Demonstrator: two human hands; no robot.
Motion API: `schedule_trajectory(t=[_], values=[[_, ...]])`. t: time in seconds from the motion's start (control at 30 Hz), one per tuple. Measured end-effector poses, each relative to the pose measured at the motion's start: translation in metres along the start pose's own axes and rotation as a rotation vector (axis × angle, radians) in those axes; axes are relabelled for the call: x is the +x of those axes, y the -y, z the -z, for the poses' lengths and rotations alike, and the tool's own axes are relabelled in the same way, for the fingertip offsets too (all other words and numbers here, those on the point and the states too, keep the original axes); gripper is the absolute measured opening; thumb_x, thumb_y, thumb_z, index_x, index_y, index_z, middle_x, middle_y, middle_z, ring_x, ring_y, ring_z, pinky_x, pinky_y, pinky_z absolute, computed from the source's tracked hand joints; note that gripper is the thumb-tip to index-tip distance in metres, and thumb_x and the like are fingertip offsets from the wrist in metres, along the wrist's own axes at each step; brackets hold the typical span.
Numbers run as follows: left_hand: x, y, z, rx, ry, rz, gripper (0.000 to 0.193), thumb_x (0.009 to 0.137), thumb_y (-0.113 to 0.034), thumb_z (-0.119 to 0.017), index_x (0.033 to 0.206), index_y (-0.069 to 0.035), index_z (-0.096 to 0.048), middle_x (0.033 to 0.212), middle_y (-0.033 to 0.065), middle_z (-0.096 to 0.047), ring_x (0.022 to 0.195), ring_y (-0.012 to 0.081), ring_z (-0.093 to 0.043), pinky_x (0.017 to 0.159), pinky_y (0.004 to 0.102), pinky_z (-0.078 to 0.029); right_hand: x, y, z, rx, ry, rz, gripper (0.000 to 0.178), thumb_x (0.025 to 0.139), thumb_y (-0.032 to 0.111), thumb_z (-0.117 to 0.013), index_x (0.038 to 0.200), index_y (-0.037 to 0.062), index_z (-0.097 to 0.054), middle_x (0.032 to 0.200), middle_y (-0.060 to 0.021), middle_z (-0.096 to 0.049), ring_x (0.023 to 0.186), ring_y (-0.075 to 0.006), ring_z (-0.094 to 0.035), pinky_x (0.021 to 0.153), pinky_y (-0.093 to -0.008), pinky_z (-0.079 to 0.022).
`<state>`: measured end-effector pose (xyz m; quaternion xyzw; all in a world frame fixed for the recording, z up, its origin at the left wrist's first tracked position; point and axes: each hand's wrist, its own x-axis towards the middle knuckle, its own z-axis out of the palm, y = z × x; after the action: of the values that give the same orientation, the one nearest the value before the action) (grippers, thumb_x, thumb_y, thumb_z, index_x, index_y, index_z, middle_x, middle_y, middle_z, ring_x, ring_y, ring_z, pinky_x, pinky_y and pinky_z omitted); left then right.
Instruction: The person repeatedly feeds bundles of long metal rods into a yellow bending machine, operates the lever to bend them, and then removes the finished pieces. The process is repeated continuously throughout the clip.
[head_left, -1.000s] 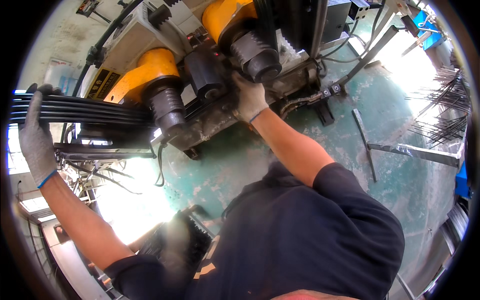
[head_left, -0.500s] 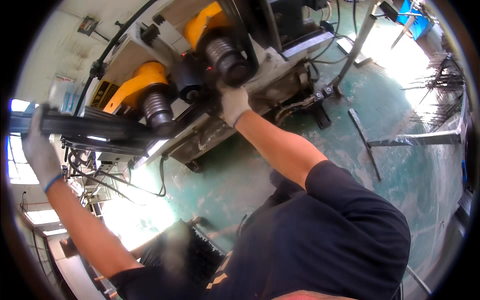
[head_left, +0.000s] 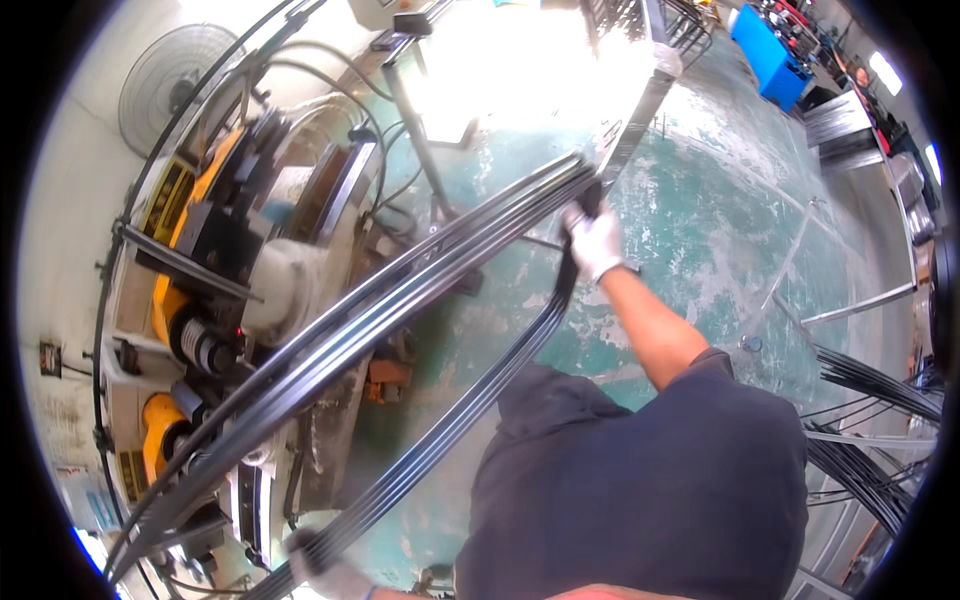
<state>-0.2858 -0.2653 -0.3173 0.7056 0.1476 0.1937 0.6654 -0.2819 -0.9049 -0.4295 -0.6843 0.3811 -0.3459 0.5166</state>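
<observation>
A stack of long, dark, shiny metal tubes slants across the view from the lower left to the upper middle. A second row of these tubes runs below it. Both rows come together by my right hand, whose white-gloved fingers are closed round their dark end. Whether they are bent frames or separate tubes I cannot tell. My left hand, gloved and blurred at the lower edge, is closed on the lower row. Left of the tubes stands a machine with yellow arms, partly covered by them.
A grey fan is by the wall at upper left. A metal stand stands past the machine, near a metal rail. Bundles of black rods lie at the right. Far right is a blue bin.
The view has swung right, so the machine is now at left. My right hand has left the machine and holds the far end of the tubes; my left hand is now low in view.
</observation>
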Motion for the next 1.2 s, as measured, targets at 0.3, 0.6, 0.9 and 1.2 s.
schedule_trajectory(t=[0.3, 0.6, 0.9, 1.2], values=[[-0.178, 0.16, -0.283, -0.814, 0.456, 1.269, 0.025, 0.092, -0.007, -0.055, 0.113, 0.004, -0.064, 0.126, 0.0234, -0.065, 0.121, 0.0409, -0.058, 0.113, 0.0569, -0.04, 0.297, 0.084, 0.206, -0.517, -0.425, 0.398, 0.036, 0.099, 0.04, -0.066, 0.116, 0.0097, -0.069, 0.097, -0.021, -0.075, 0.093, -0.0389, -0.073, 0.081, -0.046, -0.055], [-0.19, 0.071, -0.395, -0.367, 0.351, 0.792, 0.038, 0.091, -0.003, -0.059, 0.128, -0.003, -0.057, 0.111, 0.0195, -0.067, 0.1, 0.037, -0.066, 0.091, 0.0514, -0.056, 0.585, 0.011, 0.199, -0.92, -0.459, -0.051, 0.039, 0.096, 0.027, -0.057, 0.126, 0.0042, -0.067, 0.117, -0.0195, -0.072, 0.118, -0.0399, -0.065, 0.108, -0.0508, -0.047], [-0.247, 0.111, -0.333, -0.44, 0.066, 0.914, 0.024, 0.092, -0.003, -0.064, 0.116, -0.002, -0.062, 0.102, 0.0181, -0.071, 0.085, 0.0312, -0.072, 0.077, 0.0429, -0.061, 0.518, -0.218, 0.232, -1.576, -0.153, 0.391, 0.054, 0.086, 0.044, -0.066, 0.129, 0.0112, -0.069, 0.121, -0.0144, -0.072, 0.111, -0.0323, -0.068, 0.105, -0.0481, -0.049], [-0.287, 0.138, -0.126, -0.568, -0.338, 0.757, 0.031, 0.092, -0.005, -0.063, 0.122, -0.003, -0.058, 0.101, 0.0168, -0.071, 0.084, 0.0305, -0.072, 0.076, 0.0428, -0.061, 0.005, -0.3, -0.019, -1.161, 1.536, 0.454, 0.052, 0.087, 0.047, -0.063, 0.108, 0.001, -0.075, 0.109, -0.0246, -0.073, 0.106, -0.0389, -0.071, 0.091, -0.0461, -0.054]])
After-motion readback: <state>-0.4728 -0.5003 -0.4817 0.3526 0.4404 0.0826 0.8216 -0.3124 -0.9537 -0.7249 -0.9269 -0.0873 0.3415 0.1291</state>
